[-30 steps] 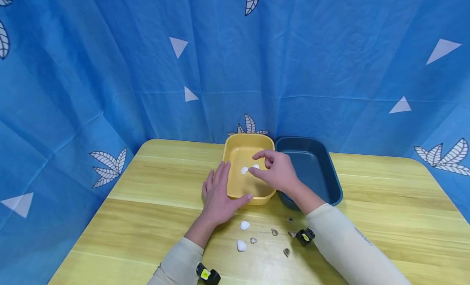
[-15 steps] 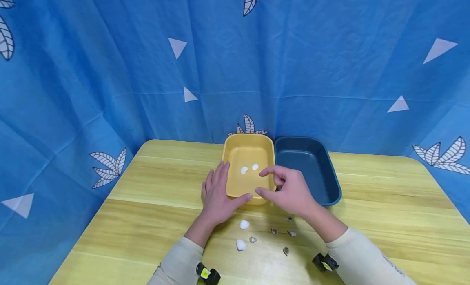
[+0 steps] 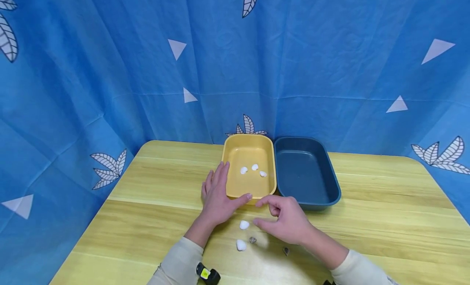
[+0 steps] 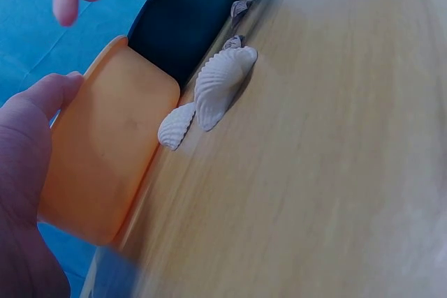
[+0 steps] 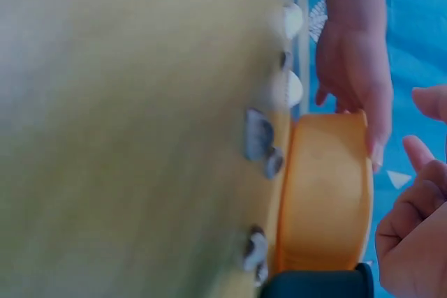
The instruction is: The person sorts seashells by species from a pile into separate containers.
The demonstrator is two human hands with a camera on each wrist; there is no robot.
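My left hand (image 3: pixel 217 199) rests against the yellow bin (image 3: pixel 249 190), its straight fingers along the left side and its thumb at the front rim. Inside that bin lie three white seashells (image 3: pixel 263 174). Over the table in front of the bins is my right hand (image 3: pixel 288 219), thumb and index finger apart with nothing between them. Just left of its thumb tip lies a white seashell (image 3: pixel 244 225). Another white seashell (image 3: pixel 240 245) sits nearer me, beside a small brown seashell (image 3: pixel 252 239). A second brown seashell (image 3: pixel 286 250) shows below the right hand, which hides others.
A dark blue bin (image 3: pixel 306 174) stands against the yellow bin's right side, with no shells visible in it. Both stand near the back edge of the wooden table (image 3: pixel 165 187). Behind it hangs a blue patterned curtain (image 3: pixel 235 64).
My right hand has drawn back from over the yellow bin to above the table shells. Three white seashells now show in the bin, where two showed before. The left hand has stayed put.
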